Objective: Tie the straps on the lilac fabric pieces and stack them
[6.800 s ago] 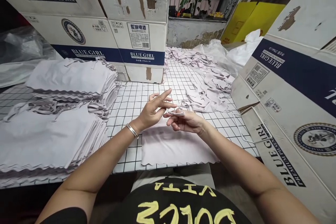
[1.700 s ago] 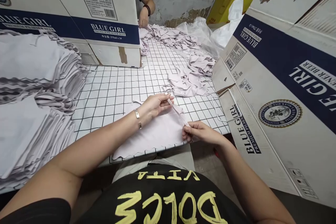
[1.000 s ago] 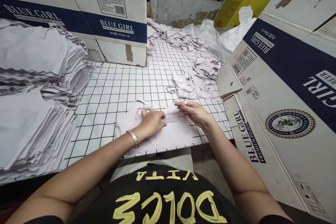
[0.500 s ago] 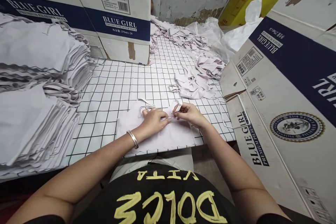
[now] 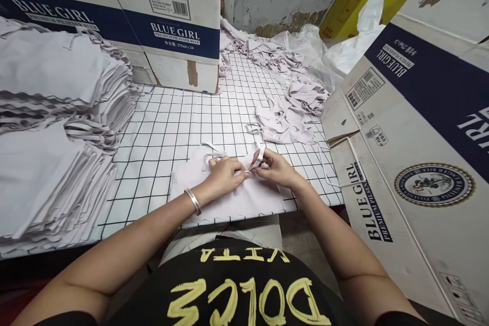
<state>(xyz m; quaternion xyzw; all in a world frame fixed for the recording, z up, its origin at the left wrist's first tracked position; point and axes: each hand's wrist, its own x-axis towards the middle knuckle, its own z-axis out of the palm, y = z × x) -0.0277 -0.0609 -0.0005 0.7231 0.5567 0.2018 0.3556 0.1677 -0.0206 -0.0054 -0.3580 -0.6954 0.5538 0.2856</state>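
A pale pink camisole (image 5: 229,201) lies flat at the table's front edge, its thin strap (image 5: 213,150) looped out beyond my left hand. My left hand (image 5: 226,175) rests on the cloth, thumb and fingers pinching the camisole's upper edge. Close beside it, my right hand (image 5: 278,169) is closed around small white thread snips (image 5: 260,156), whose narrow tip points at the pinched edge. The fingers partly hide the snips and the spot between both hands.
Tall stacks of folded pale garments (image 5: 49,173) stand on the left. Loose garments (image 5: 282,119) lie crumpled on the grid-patterned table cover (image 5: 171,117). Large cartons rise at the back left (image 5: 179,56) and along the right (image 5: 382,137). Plastic bags (image 5: 311,43) sit at the back.
My right hand has shifted and turned slightly, so the white snips show more clearly between its fingers. My left hand stays on the camisole.
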